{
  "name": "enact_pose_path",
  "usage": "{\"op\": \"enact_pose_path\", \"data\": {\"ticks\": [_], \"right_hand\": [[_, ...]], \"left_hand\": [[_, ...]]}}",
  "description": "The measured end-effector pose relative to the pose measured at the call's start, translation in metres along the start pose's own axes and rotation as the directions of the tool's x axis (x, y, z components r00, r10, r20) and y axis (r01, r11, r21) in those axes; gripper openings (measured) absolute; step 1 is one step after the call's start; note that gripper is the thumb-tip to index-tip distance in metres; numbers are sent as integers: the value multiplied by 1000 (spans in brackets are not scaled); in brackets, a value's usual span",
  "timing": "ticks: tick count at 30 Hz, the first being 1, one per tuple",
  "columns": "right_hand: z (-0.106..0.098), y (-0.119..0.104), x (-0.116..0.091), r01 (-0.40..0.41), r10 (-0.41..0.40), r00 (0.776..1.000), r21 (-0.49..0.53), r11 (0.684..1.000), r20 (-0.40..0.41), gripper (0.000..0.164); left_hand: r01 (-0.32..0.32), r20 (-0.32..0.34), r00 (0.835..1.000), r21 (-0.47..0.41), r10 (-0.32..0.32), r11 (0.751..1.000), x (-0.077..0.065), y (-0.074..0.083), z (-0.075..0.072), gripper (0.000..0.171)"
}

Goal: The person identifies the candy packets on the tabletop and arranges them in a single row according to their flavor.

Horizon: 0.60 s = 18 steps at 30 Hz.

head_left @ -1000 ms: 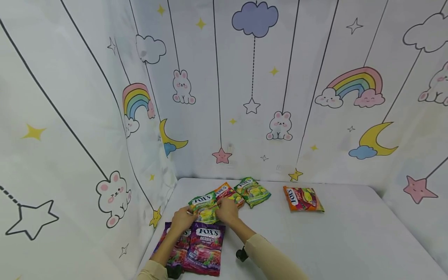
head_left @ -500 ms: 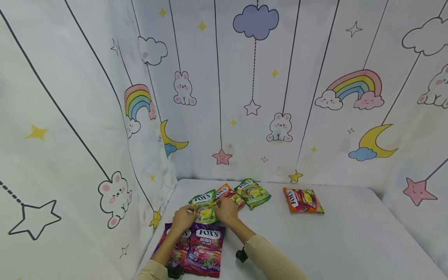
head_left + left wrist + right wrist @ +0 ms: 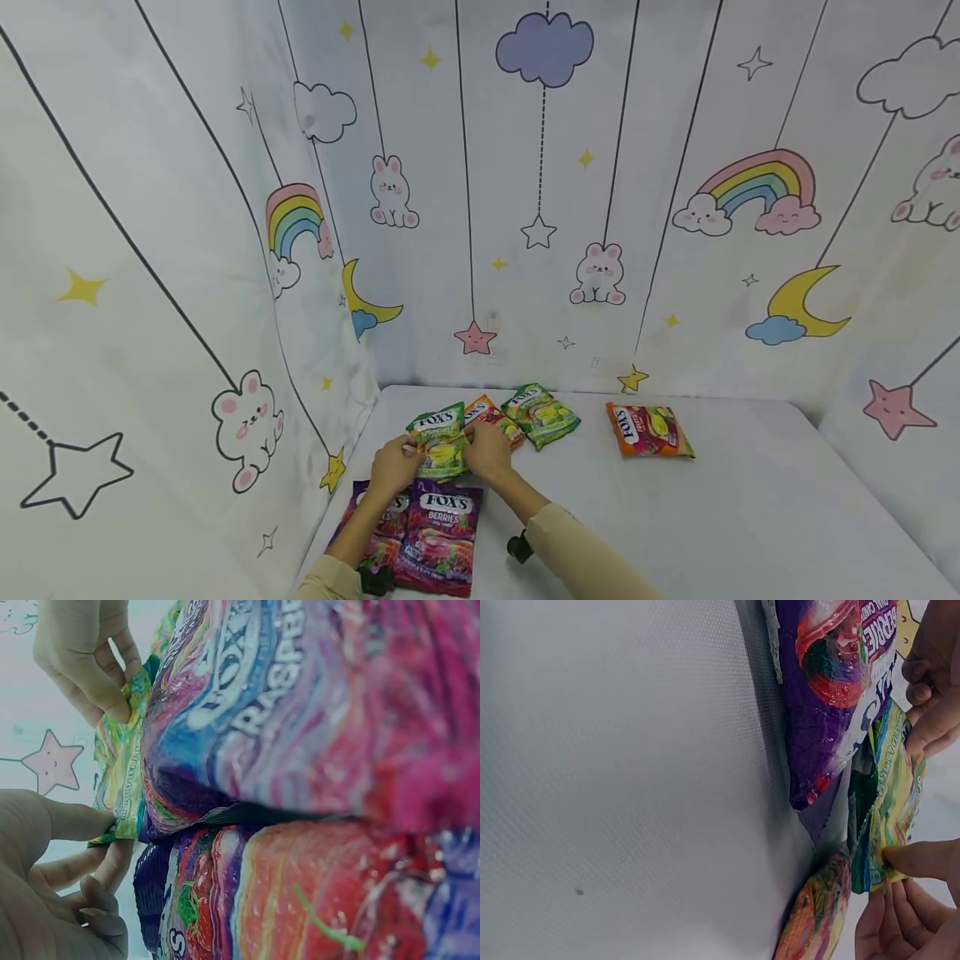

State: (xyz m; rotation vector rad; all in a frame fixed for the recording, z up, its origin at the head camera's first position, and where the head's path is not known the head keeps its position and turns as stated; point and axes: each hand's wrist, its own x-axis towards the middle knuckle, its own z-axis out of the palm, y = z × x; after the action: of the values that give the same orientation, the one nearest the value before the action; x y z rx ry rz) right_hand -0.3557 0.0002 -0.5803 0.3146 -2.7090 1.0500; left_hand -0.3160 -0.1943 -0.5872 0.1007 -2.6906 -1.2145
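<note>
A green Fox's candy bag point(image 3: 442, 450) is held between both hands above the purple bags. The left hand point(image 3: 395, 469) pinches its left edge; in the left wrist view that thumb point(image 3: 79, 821) presses on the wrapper. My right hand point(image 3: 487, 454) pinches the opposite edge, thumb on the front in the right wrist view point(image 3: 922, 859). Two purple Fox's Berries bags point(image 3: 438, 542) lie side by side just below, the left one partly covered by the left forearm. Behind the right hand sits an orange Fox's bag point(image 3: 495, 417), partly hidden.
Another green bag point(image 3: 542, 415) lies at the back, beside the orange one. A separate orange bag point(image 3: 651, 429) rests farther right on the white table point(image 3: 720, 517). Printed white curtains point(image 3: 525, 333) stand behind and along the sides.
The held green bag has shifted very slightly to the right and straightened a little between the hands. Both hands keep their grip and the other bags stay in place.
</note>
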Motion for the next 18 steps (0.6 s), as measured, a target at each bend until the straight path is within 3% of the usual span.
{"op": "enact_pose_path", "data": {"ticks": [10, 18], "right_hand": [[-2, 4, 2, 23, -22, 999, 13, 1000, -31, 24], [-10, 1, 0, 10, -9, 1000, 37, 999, -25, 24]], "left_hand": [[-38, -72, 997, -2, 38, 999, 4, 3, 2, 32], [-53, -87, 995, -13, 51, 999, 5, 7, 0, 29]]}}
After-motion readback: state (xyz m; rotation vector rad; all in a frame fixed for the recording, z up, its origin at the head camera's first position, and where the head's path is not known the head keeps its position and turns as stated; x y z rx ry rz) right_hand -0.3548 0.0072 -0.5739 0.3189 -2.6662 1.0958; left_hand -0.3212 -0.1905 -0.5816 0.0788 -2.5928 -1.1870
